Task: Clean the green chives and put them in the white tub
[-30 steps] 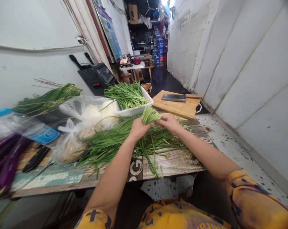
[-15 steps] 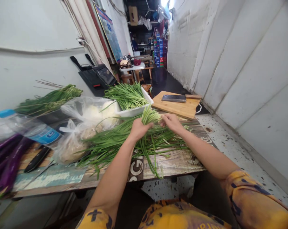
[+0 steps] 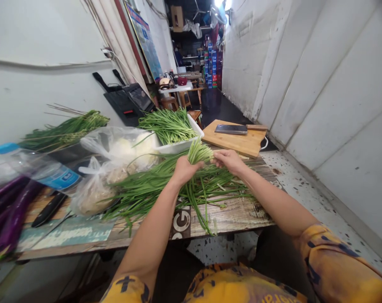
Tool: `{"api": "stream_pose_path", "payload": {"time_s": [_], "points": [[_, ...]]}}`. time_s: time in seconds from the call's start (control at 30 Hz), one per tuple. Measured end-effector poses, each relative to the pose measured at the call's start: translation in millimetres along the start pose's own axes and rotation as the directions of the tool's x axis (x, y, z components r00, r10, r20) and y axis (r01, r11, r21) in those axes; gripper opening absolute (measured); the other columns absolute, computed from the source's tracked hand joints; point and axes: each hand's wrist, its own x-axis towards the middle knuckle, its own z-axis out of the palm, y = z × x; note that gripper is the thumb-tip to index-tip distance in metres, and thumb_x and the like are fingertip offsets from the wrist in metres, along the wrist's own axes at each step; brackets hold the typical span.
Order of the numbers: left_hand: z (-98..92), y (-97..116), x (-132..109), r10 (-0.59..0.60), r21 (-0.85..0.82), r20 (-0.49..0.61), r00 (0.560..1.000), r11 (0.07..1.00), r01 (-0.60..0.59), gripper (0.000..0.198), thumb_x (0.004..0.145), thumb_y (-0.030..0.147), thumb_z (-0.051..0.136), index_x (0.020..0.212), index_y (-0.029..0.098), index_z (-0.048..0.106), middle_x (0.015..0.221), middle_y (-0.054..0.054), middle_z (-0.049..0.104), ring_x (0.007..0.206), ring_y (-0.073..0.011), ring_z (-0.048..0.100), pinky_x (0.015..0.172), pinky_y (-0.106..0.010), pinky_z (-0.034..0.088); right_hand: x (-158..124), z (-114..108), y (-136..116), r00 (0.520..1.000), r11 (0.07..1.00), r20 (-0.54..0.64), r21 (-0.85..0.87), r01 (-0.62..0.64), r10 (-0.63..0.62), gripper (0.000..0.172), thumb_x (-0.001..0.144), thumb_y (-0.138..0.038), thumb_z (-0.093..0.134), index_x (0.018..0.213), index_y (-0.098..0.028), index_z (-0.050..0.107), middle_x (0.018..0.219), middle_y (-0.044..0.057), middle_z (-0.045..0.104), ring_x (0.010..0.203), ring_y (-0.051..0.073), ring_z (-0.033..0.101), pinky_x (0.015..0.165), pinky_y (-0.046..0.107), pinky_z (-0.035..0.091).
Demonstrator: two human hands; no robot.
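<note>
Gathering chives into a bunch (image 3: pixel 199 152) above the table (image 3: pixel 238 215).
Left hand (image 3: pixel 183 169) grips the bunch low down; right hand (image 3: pixel 229 160) pinches its upper end, just before the tray (image 3: pixel 195 135). That tray is already heaped with chives, but a big loose pile (image 3: pixel 146 191) lies under the hands, so plenty looks left. Cleaver (image 3: pixel 230 129) rests on the board (image 3: pixel 241 144).

1 wooden cutting board (image 3: pixel 238 143), 1 steel cleaver (image 3: pixel 231 129), 1 white plastic tray (image 3: pixel 178 147), 2 clear plastic bags (image 3: pixel 115 145), 1 held green chive bunch (image 3: pixel 199 153), 1 left hand (image 3: pixel 184 169), 1 right hand (image 3: pixel 229 160).
</note>
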Motion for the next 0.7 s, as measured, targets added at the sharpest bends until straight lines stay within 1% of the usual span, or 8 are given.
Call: {"api": "stream_pose_path", "payload": {"time_s": [0.13,0.27,0.37,0.47,0.5,0.6,0.67,0.7], "points": [[1.7,-5,2,0.003,0.014,0.003,1.0,1.0,-0.003,0.016,0.063,0.027,0.071,0.07,0.013,0.067,0.067,-0.002,0.066,0.061,-0.0151,0.058,0.064,-0.026,0.046,4,-2,0,0.983,0.994,-0.18,-0.108,-0.003,-0.016,0.028,0.075,-0.038,0.055,0.059,-0.016,0.054,0.047,-0.004,0.052,0.039,0.007,0.042,0.04,0.02,0.03],[1.7,-7,3,-0.005,0.006,0.0,1.0,1.0,0.005,0.019,0.065,0.03,0.07,0.07,0.013,0.067,0.068,-0.003,0.067,0.062,-0.0161,0.059,0.062,-0.027,0.046,2,-11,-1,0.939,0.969,-0.34,-0.244,-0.032,-0.054,0.047,0.084,-0.053,0.045,0.053,-0.018,0.049,0.039,-0.004,0.044,0.038,0.008,0.04,0.042,0.022,0.031],[2.1,-6,2,0.001,0.02,-0.003,1.0,1.0,-0.001,0.018,0.064,0.029,0.071,0.068,0.013,0.067,0.065,-0.003,0.066,0.059,-0.0155,0.057,0.061,-0.027,0.045,-2,-12,-1,0.988,0.94,-0.123,-0.339,0.049,-0.095,0.047,0.081,-0.059,0.048,0.064,-0.016,0.057,0.046,-0.003,0.05,0.044,0.01,0.046,0.046,0.022,0.035],[1.4,-2,1,-0.003,0.005,-0.002,1.0,1.0,0.003,0.019,0.061,0.029,0.072,0.07,0.012,0.067,0.066,-0.003,0.066,0.06,-0.016,0.058,0.063,-0.027,0.047,-1,-6,-1,0.98,0.927,0.11,-0.322,0.191,-0.164,0.041,0.077,-0.056,0.056,0.069,-0.016,0.059,0.052,-0.004,0.052,0.049,0.01,0.047,0.049,0.021,0.035],[0.5,-1,1,-0.001,-0.009,-0.004,1.0,1.0,0.001,0.021,0.061,0.03,0.073,0.071,0.012,0.068,0.068,-0.004,0.067,0.062,-0.0165,0.059,0.064,-0.027,0.047,1,-5,-1,0.978,0.926,0.12,-0.32,0.202,-0.172,0.042,0.078,-0.056,0.055,0.067,-0.016,0.058,0.053,-0.003,0.052,0.049,0.01,0.046,0.049,0.022,0.035],[-4.3,2,2,0.003,-0.046,-0.047,0.999,0.999,-0.005,0.025,0.061,0.032,0.073,0.074,0.011,0.068,0.072,-0.005,0.068,0.067,-0.0177,0.061,0.069,-0.028,0.05,1,1,-2,0.987,0.914,-0.028,-0.383,0.137,-0.159,0.054,0.086,-0.061,0.039,0.072,-0.014,0.062,0.063,0.004,0.06,0.058,0.014,0.053,0.057,0.026,0.043],[-6.9,2,3,-0.001,-0.087,-0.142,0.99,0.996,-0.012,0.026,0.063,0.034,0.073,0.074,0.011,0.068,0.072,-0.006,0.068,0.069,-0.0177,0.063,0.072,-0.029,0.051,-8,11,-2,0.979,0.841,-0.03,-0.518,0.158,-0.202,0.063,0.086,-0.066,0.035,0.092,-0.011,0.065,0.089,0.012,0.067,0.084,0.021,0.061,0.075,0.033,0.048],[-7.3,1,3,0.0,-0.116,-0.202,0.979,0.993,-0.024,0.027,0.064,0.035,0.072,0.073,0.011,0.068,0.073,-0.006,0.068,0.069,-0.0176,0.063,0.073,-0.029,0.051,-15,19,-2,0.974,0.773,0.043,-0.601,0.205,-0.224,0.068,0.084,-0.069,0.039,0.107,-0.01,0.063,0.108,0.017,0.065,0.102,0.026,0.058,0.087,0.038,0.046]]}}
